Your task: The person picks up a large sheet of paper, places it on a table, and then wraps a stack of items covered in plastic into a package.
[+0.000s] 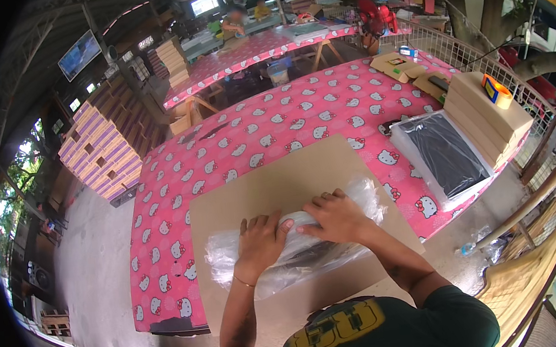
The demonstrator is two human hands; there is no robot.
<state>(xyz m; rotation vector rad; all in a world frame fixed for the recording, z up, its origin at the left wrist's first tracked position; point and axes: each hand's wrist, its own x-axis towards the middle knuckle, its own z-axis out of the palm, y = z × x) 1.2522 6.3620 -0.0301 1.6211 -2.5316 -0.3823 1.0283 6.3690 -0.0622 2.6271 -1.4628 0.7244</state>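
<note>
A bundle of clear plastic film (280, 268), with something dark showing through it, lies crosswise on a flat brown cardboard sheet (291, 169). My left hand (261, 241) grips the bundle on its left half, fingers curled over the far side and thumb pointing inward. My right hand (337, 217) holds it right of the middle, its fingers bent over the same far side. The two thumbs nearly meet. Loose, crinkled film spreads out past both hands. What exactly is inside the plastic cannot be made out.
The sheet rests on a table with a pink patterned cover (248, 146). To the right are a stack of plastic-wrapped dark panels (447, 154), long cardboard boxes (486, 113) and a tape roll (497, 91). Stacked cartons (105, 150) stand left; a red fan (376, 20) stands beyond.
</note>
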